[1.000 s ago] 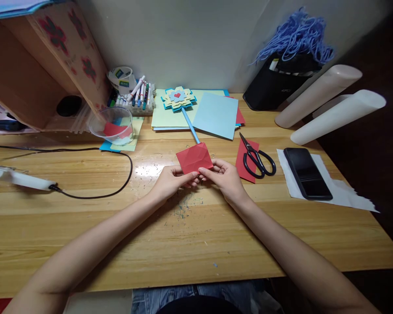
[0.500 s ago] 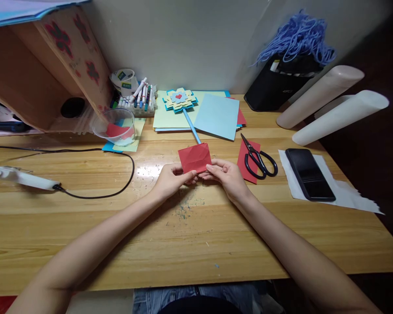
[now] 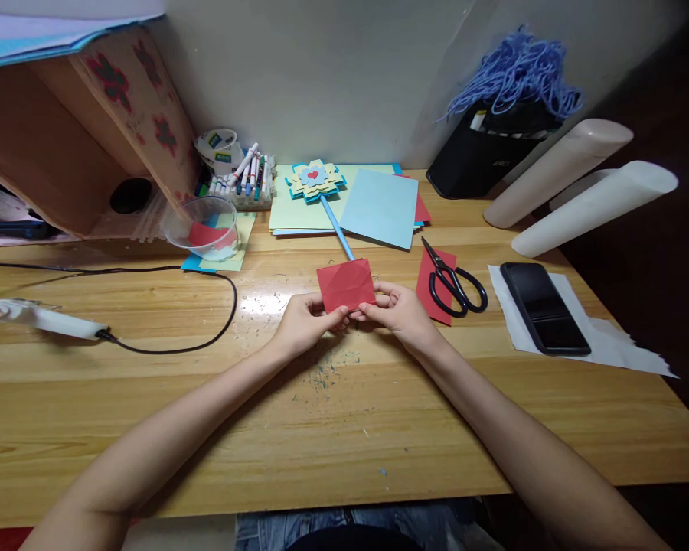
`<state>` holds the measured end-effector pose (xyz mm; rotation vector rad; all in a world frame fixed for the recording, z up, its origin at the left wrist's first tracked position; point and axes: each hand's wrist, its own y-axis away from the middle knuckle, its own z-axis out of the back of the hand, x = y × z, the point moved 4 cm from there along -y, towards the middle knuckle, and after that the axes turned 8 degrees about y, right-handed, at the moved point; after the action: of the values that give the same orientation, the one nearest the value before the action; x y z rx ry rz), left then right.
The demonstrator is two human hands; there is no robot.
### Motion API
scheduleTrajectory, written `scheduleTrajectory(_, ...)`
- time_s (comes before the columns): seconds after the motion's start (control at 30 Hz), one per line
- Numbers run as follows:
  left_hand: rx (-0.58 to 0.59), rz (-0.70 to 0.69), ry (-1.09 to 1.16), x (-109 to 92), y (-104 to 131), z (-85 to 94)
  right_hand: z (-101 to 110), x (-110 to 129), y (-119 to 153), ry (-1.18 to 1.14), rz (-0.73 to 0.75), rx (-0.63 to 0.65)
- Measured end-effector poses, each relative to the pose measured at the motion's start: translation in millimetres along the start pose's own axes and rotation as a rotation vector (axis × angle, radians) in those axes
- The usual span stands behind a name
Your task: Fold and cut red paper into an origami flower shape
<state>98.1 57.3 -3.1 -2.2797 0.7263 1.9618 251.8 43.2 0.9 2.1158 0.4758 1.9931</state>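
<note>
A creased rectangle of red paper (image 3: 346,284) is held up between both hands over the middle of the table. My left hand (image 3: 305,323) pinches its lower left edge, thumb in front and fingers behind. My right hand (image 3: 397,310) pinches the lower right edge in the same way. Just beyond lies a layered paper flower (image 3: 315,180) with a small red heart at its centre; the lower end of its blue stem (image 3: 337,227) is hidden behind the red paper. Black-handled scissors (image 3: 452,282) rest on another piece of red paper (image 3: 432,295), to the right of my right hand.
Coloured sheets (image 3: 380,207) lie under the flower. At the left are a clear bowl (image 3: 203,229) with paper scraps, markers (image 3: 251,174), a cardboard box (image 3: 149,115) and a white corded tool (image 3: 46,317). A phone (image 3: 544,308), white rolls (image 3: 597,208) and a black holder (image 3: 476,157) stand right.
The red paper has turned slightly and faces me more squarely, still pinched by both hands. The whole view has shifted a little; the other things stay where they were.
</note>
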Motion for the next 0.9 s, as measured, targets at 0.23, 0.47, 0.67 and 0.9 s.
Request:
scheduleTrajectory(0.23,-0.063,0.024,0.049,-3.5,-0.4,3.8,6.5,8.6,-1.4,0.021,0.005,0.263)
scheduleTrajectory(0.47,-0.136,-0.015,0.2,-4.0,-0.1,9.1,1.2,14.7,6.3,0.01,-0.013,0.392)
scheduleTrajectory(0.67,0.204,0.028,0.112,-11.4,0.6,10.7,28.5,21.2,-5.2,-0.027,0.128,0.193)
scheduleTrajectory(0.9,0.407,0.038,-0.112,-13.1,4.5,4.7,-0.9,12.8,5.7,0.388,0.265,0.057)
